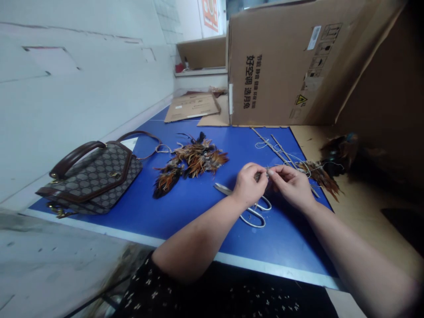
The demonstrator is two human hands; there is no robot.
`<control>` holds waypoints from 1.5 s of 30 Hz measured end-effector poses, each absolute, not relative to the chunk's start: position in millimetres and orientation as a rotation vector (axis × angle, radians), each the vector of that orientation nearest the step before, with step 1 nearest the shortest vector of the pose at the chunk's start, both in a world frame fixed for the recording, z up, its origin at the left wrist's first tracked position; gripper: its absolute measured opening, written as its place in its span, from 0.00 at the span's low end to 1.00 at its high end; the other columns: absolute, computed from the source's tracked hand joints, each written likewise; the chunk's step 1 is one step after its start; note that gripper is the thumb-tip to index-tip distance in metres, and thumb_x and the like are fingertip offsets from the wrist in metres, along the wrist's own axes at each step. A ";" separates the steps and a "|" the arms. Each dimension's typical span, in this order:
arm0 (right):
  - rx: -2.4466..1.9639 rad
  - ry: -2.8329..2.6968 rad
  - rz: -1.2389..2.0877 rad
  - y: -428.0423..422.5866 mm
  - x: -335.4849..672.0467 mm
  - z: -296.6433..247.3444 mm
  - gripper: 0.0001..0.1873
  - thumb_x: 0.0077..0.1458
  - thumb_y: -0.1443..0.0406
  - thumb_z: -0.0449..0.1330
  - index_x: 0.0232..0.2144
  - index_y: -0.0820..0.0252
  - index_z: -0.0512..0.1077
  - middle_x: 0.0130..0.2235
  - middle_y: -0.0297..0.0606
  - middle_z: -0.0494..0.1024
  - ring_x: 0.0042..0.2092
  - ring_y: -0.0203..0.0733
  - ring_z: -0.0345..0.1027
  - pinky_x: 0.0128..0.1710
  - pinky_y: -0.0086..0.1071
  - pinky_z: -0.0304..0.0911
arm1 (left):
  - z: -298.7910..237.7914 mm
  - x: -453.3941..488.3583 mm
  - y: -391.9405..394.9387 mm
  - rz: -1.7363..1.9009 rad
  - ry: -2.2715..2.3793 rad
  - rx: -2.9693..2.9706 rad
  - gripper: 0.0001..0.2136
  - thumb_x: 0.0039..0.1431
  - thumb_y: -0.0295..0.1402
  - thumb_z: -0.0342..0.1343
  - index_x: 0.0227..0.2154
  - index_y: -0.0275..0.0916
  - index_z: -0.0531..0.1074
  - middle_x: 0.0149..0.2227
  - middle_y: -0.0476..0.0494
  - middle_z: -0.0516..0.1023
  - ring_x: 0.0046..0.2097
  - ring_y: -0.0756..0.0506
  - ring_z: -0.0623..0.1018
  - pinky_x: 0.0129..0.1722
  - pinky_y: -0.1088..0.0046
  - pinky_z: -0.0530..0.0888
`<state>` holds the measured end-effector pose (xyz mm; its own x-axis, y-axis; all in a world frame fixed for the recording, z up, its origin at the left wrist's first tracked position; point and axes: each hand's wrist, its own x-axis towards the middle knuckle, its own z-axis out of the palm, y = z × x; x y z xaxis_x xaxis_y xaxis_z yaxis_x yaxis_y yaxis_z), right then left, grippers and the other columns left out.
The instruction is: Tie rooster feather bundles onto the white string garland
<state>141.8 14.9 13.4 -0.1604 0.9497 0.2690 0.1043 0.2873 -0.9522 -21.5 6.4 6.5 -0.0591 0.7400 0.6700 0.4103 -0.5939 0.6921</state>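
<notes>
My left hand point(249, 183) and my right hand point(293, 183) meet above the blue table, thumbs and fingertips pinched together. Something small and brownish shows between them, too covered by the fingers to name. Scissors with pale looped handles point(254, 223) lie beneath my left hand, the blade pointing left. A heap of brown and black feathers point(202, 157) spreads out to the left. Close to my right hand are thin sticks point(276, 148), loose pale thread point(308, 167) and a bunch of brown feathers point(326, 183).
A patterned handbag point(96, 176) with a brown handle stands at the table's left side. Flat cardboard point(192, 107) lies at the back. A large cardboard box point(281, 66) rises behind the sticks. Darker feathers point(341, 150) lie on cardboard at the right.
</notes>
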 end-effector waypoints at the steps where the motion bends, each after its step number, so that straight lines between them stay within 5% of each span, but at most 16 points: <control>1: -1.006 -1.526 1.030 14.7 141.8 13.7 0.19 0.55 0.49 0.71 0.37 0.58 0.78 0.29 0.36 0.78 0.23 0.36 0.68 0.23 0.30 0.65 | 7.5 -21.4 5.8 1.708 1.245 1.923 0.05 0.58 0.23 0.59 0.31 0.39 0.75 0.35 0.44 0.80 0.40 0.47 0.80 0.47 0.67 0.78; 22: -1.004 -1.554 0.983 12.7 143.3 22.1 0.20 0.58 0.47 0.68 0.36 0.57 0.75 0.29 0.36 0.77 0.24 0.36 0.67 0.24 0.31 0.67 | 1.6 -19.4 7.8 1.652 1.203 1.555 0.04 0.61 0.32 0.63 0.35 0.38 0.75 0.35 0.42 0.82 0.34 0.49 0.80 0.38 0.71 0.80; 45: -1.043 -1.755 0.766 17.4 148.3 11.4 0.14 0.69 0.52 0.57 0.35 0.54 0.69 0.25 0.33 0.74 0.24 0.40 0.68 0.26 0.34 0.64 | 5.5 -17.0 6.3 1.706 1.177 1.558 0.06 0.61 0.33 0.64 0.36 0.38 0.74 0.36 0.42 0.82 0.37 0.48 0.82 0.41 0.69 0.81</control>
<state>148.3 17.4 11.4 -0.2125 0.8934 0.3958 0.3171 0.4462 -0.8368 -17.0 6.3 5.5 -0.1842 0.8485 0.4960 0.1628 -0.4714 0.8668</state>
